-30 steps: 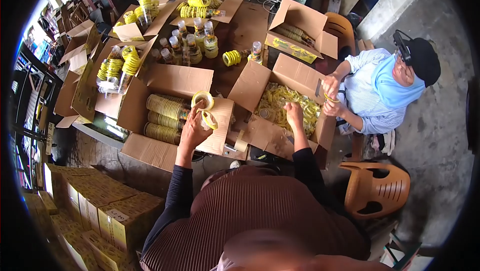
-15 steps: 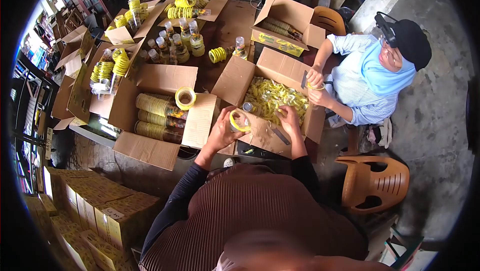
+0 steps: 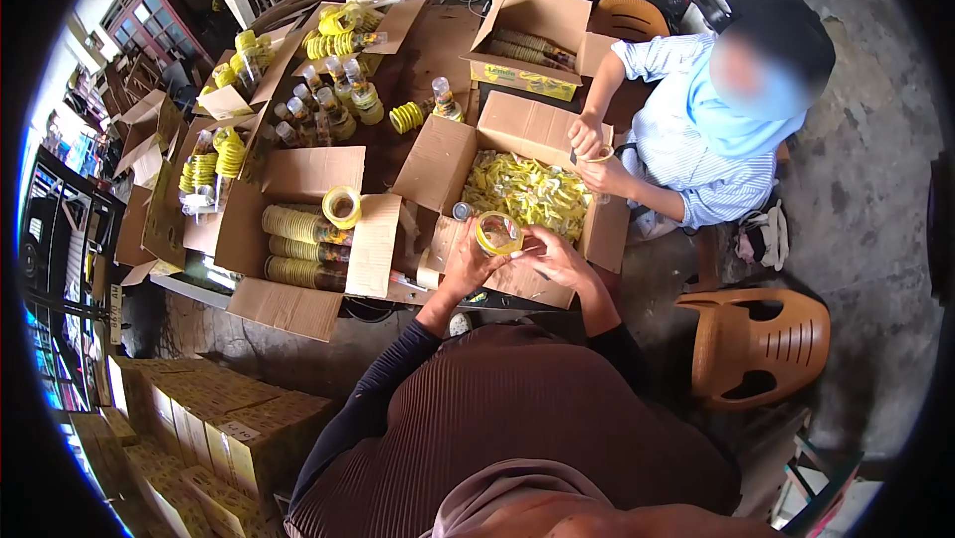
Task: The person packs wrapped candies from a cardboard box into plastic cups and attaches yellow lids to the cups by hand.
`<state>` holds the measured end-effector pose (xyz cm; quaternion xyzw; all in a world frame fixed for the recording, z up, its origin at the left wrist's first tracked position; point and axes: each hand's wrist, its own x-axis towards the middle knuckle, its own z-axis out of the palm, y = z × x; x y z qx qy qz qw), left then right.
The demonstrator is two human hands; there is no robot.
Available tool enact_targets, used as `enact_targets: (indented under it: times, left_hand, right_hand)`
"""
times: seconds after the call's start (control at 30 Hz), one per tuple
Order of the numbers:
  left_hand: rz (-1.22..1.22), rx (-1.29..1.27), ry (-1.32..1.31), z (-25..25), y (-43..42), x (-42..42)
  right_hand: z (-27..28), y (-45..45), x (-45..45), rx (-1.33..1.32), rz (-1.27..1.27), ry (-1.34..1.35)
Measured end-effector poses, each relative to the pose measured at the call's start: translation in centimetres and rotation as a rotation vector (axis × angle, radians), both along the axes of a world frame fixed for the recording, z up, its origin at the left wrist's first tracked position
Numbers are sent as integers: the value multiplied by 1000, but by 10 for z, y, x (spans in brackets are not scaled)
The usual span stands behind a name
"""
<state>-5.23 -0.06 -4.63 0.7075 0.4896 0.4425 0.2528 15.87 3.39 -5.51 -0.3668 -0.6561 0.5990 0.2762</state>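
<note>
My left hand (image 3: 469,261) is closed round a clear cup with a yellow rim (image 3: 498,234), over the near flap of a box of yellow scraps (image 3: 527,190). From the right, the fingertips of my right hand (image 3: 557,258) touch the same cup, fingers curled at its side. A small clear jar (image 3: 463,211) stands by the box's left inner edge. Another yellow-rimmed cup (image 3: 341,207) is on the flap of the left box (image 3: 314,314), beside stacked yellow-rimmed cups (image 3: 303,248).
A co-worker (image 3: 696,130) sits at the right, both hands on a cup above the scrap box. Bottles (image 3: 363,95) and an open box (image 3: 522,71) stand farther back. An orange chair (image 3: 761,344) is at the right, stacked cartons (image 3: 219,429) lower left.
My left hand has moved right from the left box, with one cup in it; the other cup stays on the flap. My right hand has come to the held cup. The view has shifted.
</note>
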Motion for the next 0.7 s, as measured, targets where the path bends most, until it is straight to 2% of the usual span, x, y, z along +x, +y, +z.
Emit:
enact_targets:
  times: [0.03, 0.1, 0.13, 0.2, 0.23, 0.27, 0.33, 0.37, 0.47, 0.53, 0.67, 0.7]
  left_hand:
    - [1, 0, 6, 3, -3, 5]
    - [201, 110, 114, 7, -9, 15]
    - [216, 110, 119, 9, -9, 16]
    - [109, -122, 149, 13, -12, 18]
    - [154, 17, 211, 22, -16, 23]
    - [155, 21, 229, 19, -15, 26]
    - [176, 17, 377, 32, -24, 32]
    - [186, 17, 380, 35, -27, 34]
    - [161, -16, 405, 32, -35, 41]
    - [75, -73, 322, 20, -35, 38]
    - [-66, -387, 262, 19, -38, 33]
    - [-64, -386, 263, 19, -37, 35]
  right_hand:
    - [7, 1, 2, 49, -59, 21]
    - [21, -1, 1, 112, -195, 87]
    - [32, -4, -1, 111, -181, 92]
    - [50, -9, -4, 243, -225, -163]
    - [48, -9, -9, 344, -235, -176]
    - [48, -9, -11, 344, -218, -169]
    - [48, -11, -12, 568, -206, -417]
    - [34, -9, -13, 584, -240, -435]
    - [26, -5, -11, 581, -201, -561]
    - [29, -5, -9, 602, -197, -533]
    - [34, -4, -5, 685, 62, -393]
    - [33, -4, -3, 694, 108, -384]
